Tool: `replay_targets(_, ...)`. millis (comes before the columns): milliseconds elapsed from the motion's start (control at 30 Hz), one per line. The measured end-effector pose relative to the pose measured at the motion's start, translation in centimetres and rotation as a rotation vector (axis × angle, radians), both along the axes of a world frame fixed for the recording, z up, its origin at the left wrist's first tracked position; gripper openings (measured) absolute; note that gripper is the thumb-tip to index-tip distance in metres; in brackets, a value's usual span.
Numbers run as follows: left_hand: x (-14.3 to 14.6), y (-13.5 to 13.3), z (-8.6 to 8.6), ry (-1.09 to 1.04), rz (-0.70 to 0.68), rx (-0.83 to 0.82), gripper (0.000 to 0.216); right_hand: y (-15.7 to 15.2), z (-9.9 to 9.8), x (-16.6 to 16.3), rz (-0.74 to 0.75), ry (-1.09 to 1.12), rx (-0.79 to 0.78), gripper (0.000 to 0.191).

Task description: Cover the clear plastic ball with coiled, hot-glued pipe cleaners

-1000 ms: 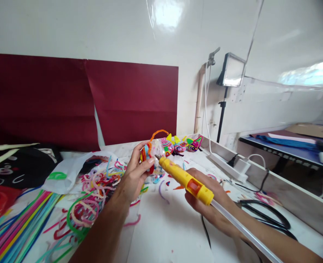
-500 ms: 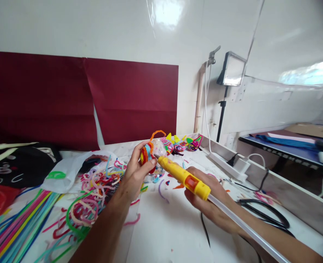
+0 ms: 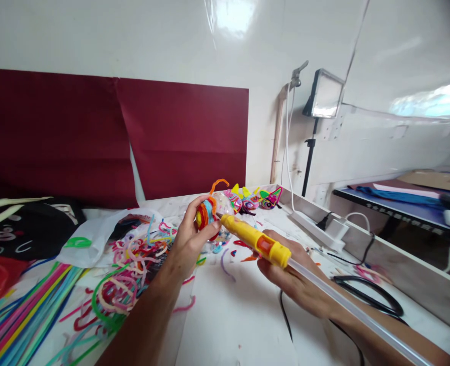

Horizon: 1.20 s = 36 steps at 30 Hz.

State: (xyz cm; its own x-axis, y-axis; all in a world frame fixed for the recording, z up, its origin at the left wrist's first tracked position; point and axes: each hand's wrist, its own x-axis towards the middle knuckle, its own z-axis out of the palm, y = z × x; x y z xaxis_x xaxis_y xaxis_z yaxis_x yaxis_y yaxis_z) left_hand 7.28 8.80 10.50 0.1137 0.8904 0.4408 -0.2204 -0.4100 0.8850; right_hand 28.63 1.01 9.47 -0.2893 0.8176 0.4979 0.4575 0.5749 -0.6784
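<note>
My left hand [image 3: 192, 235] is closed around a round ornament [image 3: 206, 211] wrapped in orange, blue, red and yellow pipe cleaners. A loose orange pipe cleaner end [image 3: 219, 183] curls up from its top. In my right hand [image 3: 286, 269] is a yellow hot glue gun [image 3: 253, 239], with a long clear glue stick [image 3: 347, 300] running out of its back. The gun's nozzle points at the ornament's right side, close to my left thumb; whether it touches is hard to tell. Behind stand several finished-looking colourful fuzzy figures [image 3: 250, 200].
A tangle of pipe cleaner scraps [image 3: 129, 279] covers the left of the white table [image 3: 225, 330]. Straight pipe cleaners [image 3: 37, 310] lie in a bundle at the far left, near a black bag [image 3: 30, 229]. A power strip [image 3: 316, 231] and black cable [image 3: 369, 295] are on the right.
The glue gun and my right hand have shifted very slightly, the gun's back end a little left and up. My left hand keeps its hold on the ornament.
</note>
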Motion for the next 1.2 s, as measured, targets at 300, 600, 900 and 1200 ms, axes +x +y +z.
replay_targets(300,-0.09,0.37,-0.30,0.059,0.036,0.044,0.056,0.04,0.21,0.20,-0.010,-0.053,0.041,0.010)
replay_targets(600,-0.12,0.60,-0.50,0.070,0.041,0.048,0.056,-0.11,-0.04,0.21,-0.001,-0.053,0.027,0.013)
replay_targets(900,-0.24,0.70,-0.58,0.092,0.044,0.040,0.056,-0.31,-0.23,0.46,-0.002,-0.044,0.000,0.011)
replay_targets(1200,-0.19,0.90,-0.83,0.114,0.028,0.039,0.061,-0.40,-0.34,0.42,-0.024,-0.020,-0.045,0.011)
